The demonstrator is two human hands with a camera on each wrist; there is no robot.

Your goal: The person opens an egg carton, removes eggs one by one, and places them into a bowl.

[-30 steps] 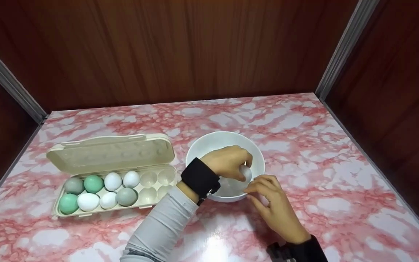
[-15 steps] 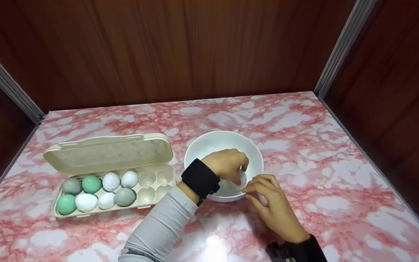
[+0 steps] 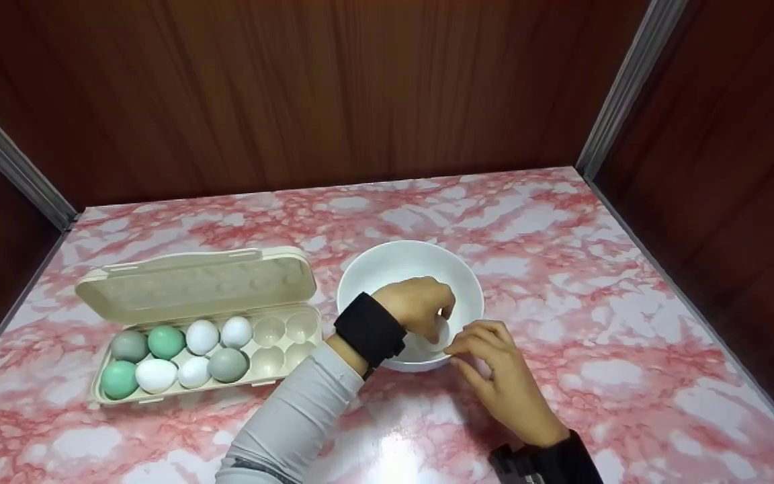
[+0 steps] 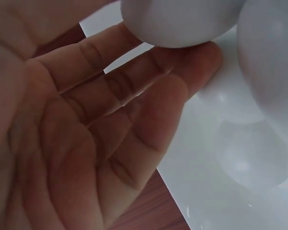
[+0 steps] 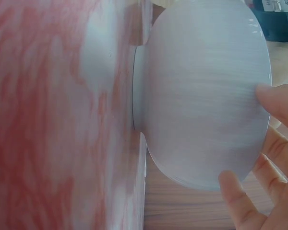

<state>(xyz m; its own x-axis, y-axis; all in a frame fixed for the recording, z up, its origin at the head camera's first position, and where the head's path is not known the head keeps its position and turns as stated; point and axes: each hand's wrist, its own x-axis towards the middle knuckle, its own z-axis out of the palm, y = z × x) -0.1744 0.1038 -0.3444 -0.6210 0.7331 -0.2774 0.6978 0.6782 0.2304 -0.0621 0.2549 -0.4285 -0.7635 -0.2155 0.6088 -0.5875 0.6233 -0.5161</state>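
Observation:
My left hand [image 3: 417, 302] reaches down into the white bowl [image 3: 404, 259] and holds a white egg [image 3: 442, 331] in its fingers. In the left wrist view, this held egg [image 4: 182, 19] sits against the fingertips, close to another pale egg [image 4: 273, 57] in the bowl. More rounded pale shapes show below them; some may be reflections. My right hand [image 3: 504, 376] pinches the near right part of the bowl's rim. From the right wrist, its thumb [image 5: 273, 98] touches the bowl's outer side, with some fingers behind the rim. The hand hides part of the bowl's inside.
Left of the bowl lies a cream egg carton [image 3: 202, 286], its lid raised. White, green and grey eggs fill its left cups, while several cups on the right hold nothing. Under everything is a red-and-white marbled tabletop [image 3: 562, 269], with a brown wood-grain wall [image 3: 333, 101] behind.
My left hand has lowered slightly, carrying the egg deeper into the bowl and a little leftward. The right hand stays at the rim. The whole head view has shifted slightly.

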